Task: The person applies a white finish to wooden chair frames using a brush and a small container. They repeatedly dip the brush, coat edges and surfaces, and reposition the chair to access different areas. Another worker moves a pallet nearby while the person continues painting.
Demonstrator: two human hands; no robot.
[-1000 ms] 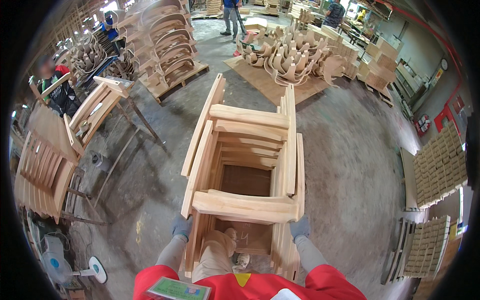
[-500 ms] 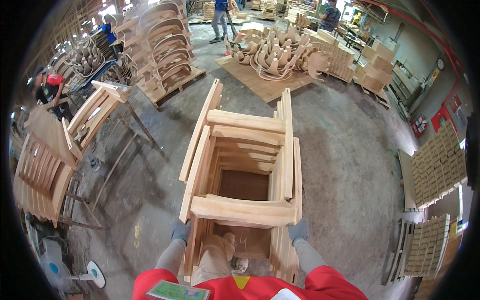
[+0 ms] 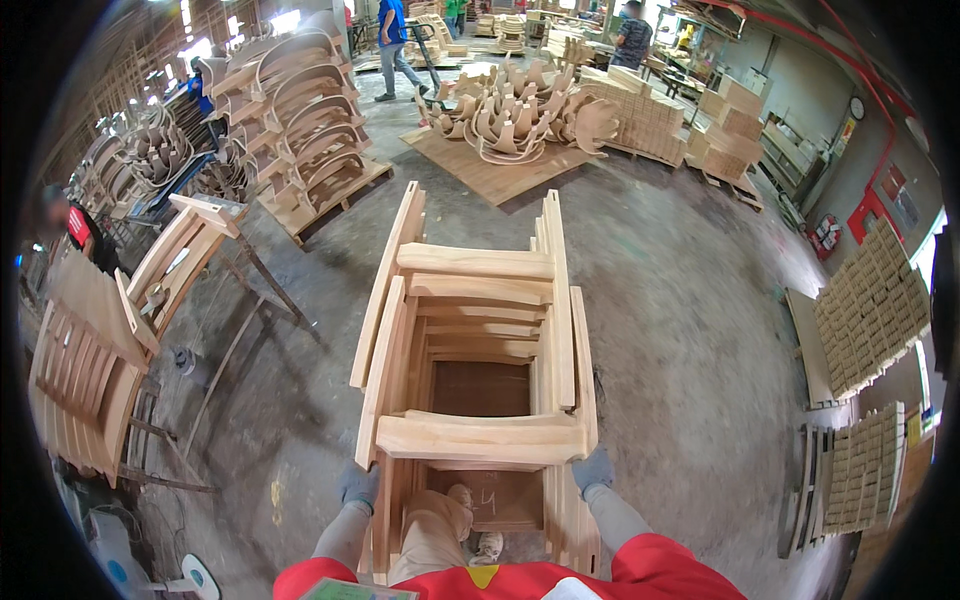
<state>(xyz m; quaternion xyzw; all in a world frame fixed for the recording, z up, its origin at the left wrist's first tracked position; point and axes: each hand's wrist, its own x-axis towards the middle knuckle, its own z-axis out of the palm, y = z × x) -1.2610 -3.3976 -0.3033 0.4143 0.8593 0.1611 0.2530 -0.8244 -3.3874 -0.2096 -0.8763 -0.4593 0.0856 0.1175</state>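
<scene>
Frames (image 3: 480, 438) centre, fan (image 3: 116, 562) left, slat stacks (image 3: 868, 305) right, board (image 3: 485, 180) beyond

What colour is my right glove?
Your right glove is greyish blue, best seen in the head view.
</scene>
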